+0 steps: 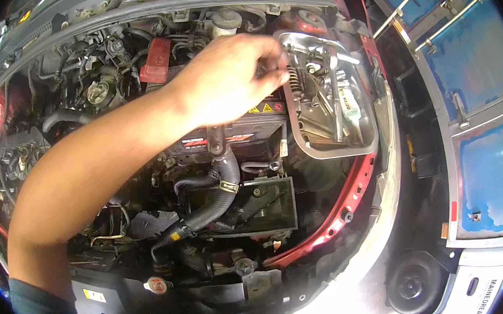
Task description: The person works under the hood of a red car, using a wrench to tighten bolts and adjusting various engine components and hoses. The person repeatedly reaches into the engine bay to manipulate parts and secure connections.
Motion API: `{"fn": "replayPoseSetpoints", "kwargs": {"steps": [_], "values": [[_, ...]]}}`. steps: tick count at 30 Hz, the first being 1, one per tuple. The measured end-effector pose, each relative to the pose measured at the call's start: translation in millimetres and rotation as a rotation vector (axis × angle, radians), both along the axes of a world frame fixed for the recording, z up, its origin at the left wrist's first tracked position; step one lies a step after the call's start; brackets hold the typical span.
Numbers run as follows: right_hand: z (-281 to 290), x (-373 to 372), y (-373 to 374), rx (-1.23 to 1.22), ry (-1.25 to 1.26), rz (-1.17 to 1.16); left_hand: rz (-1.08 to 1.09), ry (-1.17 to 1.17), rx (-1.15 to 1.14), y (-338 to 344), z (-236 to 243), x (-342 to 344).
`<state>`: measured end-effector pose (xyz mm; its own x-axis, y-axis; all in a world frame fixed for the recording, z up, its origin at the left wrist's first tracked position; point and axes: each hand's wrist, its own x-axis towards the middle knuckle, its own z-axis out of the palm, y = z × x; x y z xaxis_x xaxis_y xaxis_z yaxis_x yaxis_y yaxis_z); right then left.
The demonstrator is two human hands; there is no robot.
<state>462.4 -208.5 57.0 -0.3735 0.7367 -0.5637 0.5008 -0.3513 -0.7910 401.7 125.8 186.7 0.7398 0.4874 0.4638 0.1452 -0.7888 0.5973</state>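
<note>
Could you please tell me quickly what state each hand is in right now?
Left hand: fingers curled near the metal tray; whether it holds anything cannot be told.
Right hand: not in view.

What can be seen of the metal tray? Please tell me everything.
The silvery metal tray is shallow and oblong, with rounded corners and a raised rim. It sits open side up, right of the battery, holding jumbled metal tools and a white-and-green container. The left hand is at its left edge; contact is unclear.
</note>
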Motion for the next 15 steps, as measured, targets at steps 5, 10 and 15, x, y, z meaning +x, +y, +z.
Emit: {"fn": "replayPoseSetpoints", "kwargs": {"steps": [5,10,15], "values": [[-23.8,-24.0,18.6,0.085,0.128,0.100,0.141,0.190,0.549,34.5,-14.0,75.4],[-44.5,-71.7,51.1,0.192,0.272,0.267,0.099,0.296,0.639,41.6,-7.5,89.3],[-55.5,-141.7,81.7,0.278,0.398,0.475,0.007,-0.406,0.764,28.0,25.2,53.9]]}}
